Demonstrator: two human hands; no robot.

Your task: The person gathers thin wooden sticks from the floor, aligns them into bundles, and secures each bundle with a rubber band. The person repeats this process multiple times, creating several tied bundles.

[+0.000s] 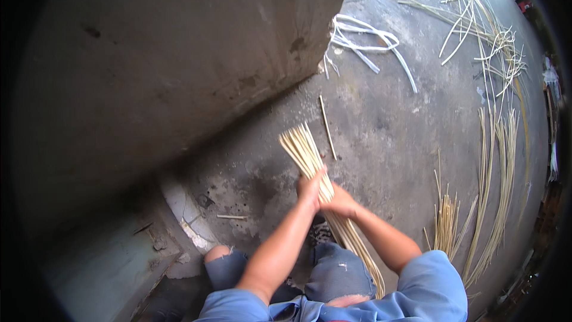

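A thick bundle of pale, thin sticks or canes (304, 149) slants in front of me, its cut ends fanned toward the wall side. My left hand (310, 188) is wrapped round its left side, below the fanned ends. Just beneath it, my right hand (338, 201) grips the same bundle from the right. The long tail of the bundle runs down past my right knee toward my body. One loose stick (328, 127) lies on the floor beyond the bundle, and a short piece (232, 217) lies to the left.
A large brown wall (190, 53) rises at the left. White flat strips (381, 48) lie by its corner. On the concrete floor (393, 137), long cane strands (506, 143) stretch along the right, near a shorter bunch of sticks (445, 220). Tangled strands (471, 12) lie farther off.
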